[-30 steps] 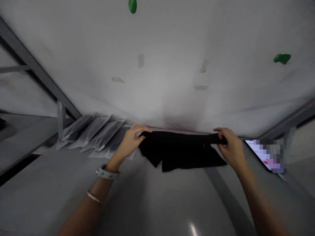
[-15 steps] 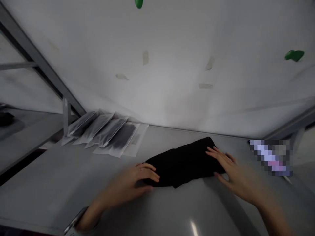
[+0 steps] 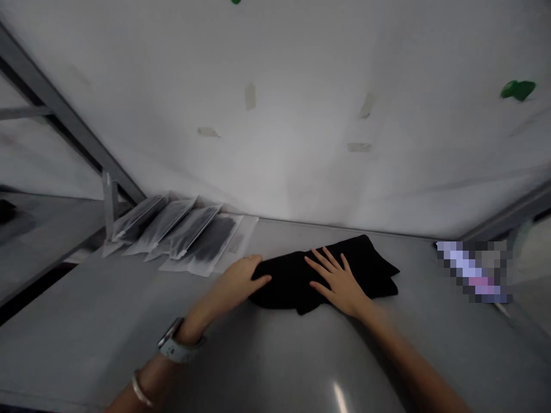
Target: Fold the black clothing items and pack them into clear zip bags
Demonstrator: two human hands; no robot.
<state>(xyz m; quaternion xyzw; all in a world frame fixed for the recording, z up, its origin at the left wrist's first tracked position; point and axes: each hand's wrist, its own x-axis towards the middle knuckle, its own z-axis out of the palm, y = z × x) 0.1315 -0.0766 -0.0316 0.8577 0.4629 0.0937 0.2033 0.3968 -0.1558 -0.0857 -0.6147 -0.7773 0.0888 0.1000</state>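
Observation:
A folded black cloth lies on the grey table, close to the white wall. My right hand rests flat on the middle of the cloth with its fingers spread. My left hand touches the cloth's left end, fingers curled at its edge. A watch and a bracelet sit on my left wrist.
Several clear bags with dark contents lie fanned out at the back left of the table. A phone lies at the right edge. A grey metal frame slants up at the left. Green blobs stick on the wall.
The cloth, held up stretched between both hands a second ago, now lies on the table. My right hand moved from its right end to its middle; my left hand is at its left end.

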